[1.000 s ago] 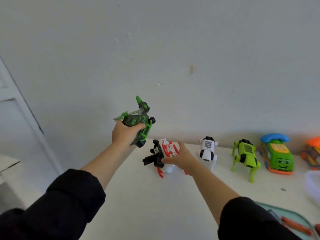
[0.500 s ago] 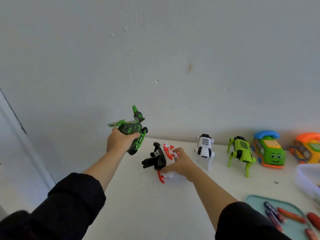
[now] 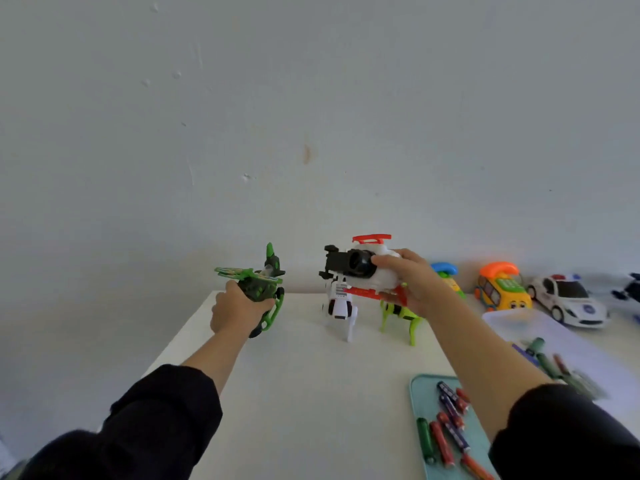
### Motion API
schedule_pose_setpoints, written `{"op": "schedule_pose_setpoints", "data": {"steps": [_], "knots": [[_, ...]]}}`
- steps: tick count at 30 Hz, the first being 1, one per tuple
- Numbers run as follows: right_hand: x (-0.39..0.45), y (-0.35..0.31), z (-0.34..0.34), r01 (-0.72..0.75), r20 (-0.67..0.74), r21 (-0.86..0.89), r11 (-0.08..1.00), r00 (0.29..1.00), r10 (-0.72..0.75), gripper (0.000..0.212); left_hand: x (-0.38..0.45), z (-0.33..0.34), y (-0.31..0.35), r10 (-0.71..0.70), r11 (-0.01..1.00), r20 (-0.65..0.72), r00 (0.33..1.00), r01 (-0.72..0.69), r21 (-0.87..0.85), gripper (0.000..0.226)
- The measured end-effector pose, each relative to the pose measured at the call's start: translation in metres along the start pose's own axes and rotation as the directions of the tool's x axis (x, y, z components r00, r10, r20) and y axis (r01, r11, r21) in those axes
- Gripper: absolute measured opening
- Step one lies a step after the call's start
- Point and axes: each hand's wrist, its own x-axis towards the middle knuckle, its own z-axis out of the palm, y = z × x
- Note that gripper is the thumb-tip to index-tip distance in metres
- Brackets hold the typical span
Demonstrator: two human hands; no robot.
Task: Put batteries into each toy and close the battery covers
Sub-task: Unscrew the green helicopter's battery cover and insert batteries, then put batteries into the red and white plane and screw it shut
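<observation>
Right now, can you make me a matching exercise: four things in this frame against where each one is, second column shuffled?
Things:
1. green toy
2. white and red toy
3. batteries
4. white robot dog

Places:
A. standing on the table, no hand on it
B. held up in the right hand
C. lying in the teal tray
D. gripped by the left hand

Pairs: 1-D, 2-B, 3-C, 4-A
</observation>
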Motion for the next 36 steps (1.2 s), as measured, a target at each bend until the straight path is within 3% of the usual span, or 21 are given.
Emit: {"op": "schedule_pose_setpoints", "data": {"steps": [7,12,18,22,24,27,31,34,36], "knots": [[-0.008,0.006,-0.052,0.069,-0.135,0.21,0.975,0.99,-0.041,0.021,-0.008,0.051,0.024,0.005,0.983,0.024,1.0,-0.009,0.183,0.077],[-0.012,0.014,-0.078,0.112,-0.21,0.235,0.965,0.976,-0.062,0.02,0.003,0.061,0.032,-0.049,0.986,0.028,0.998,0.044,0.162,0.085],[-0.023,0.016,-0.106,0.117,-0.234,0.328,0.937,0.971,-0.04,0.039,0.01,0.057,0.039,-0.127,0.976,0.089,0.988,0.109,0.186,0.101],[-0.033,0.01,-0.131,0.098,-0.205,0.386,0.917,0.979,-0.018,0.02,-0.003,0.054,0.056,-0.247,0.965,0.05,0.968,0.241,0.106,0.104],[-0.039,0.005,-0.146,0.082,-0.189,0.405,0.911,0.982,-0.005,0.022,-0.016,0.051,0.069,-0.259,0.965,-0.012,0.966,0.259,0.036,0.097],[-0.055,-0.005,-0.177,0.04,-0.116,0.41,0.911,0.993,0.008,0.058,-0.052,0.051,0.102,-0.137,0.989,-0.143,0.98,0.142,0.03,0.074],[-0.083,-0.016,-0.225,0.028,-0.014,0.369,0.929,1.0,-0.025,0.087,-0.111,0.07,0.164,0.193,0.981,-0.163,0.967,-0.196,0.002,0.062],[-0.109,-0.019,-0.274,0.035,0.009,0.378,0.925,0.999,-0.041,0.078,-0.176,0.098,0.224,0.407,0.888,-0.008,0.913,-0.398,-0.232,0.044],[-0.129,-0.019,-0.303,0.026,-0.029,0.367,0.93,0.999,-0.016,0.061,-0.228,0.114,0.259,0.428,0.849,0.286,0.857,-0.273,-0.452,0.033]]}}
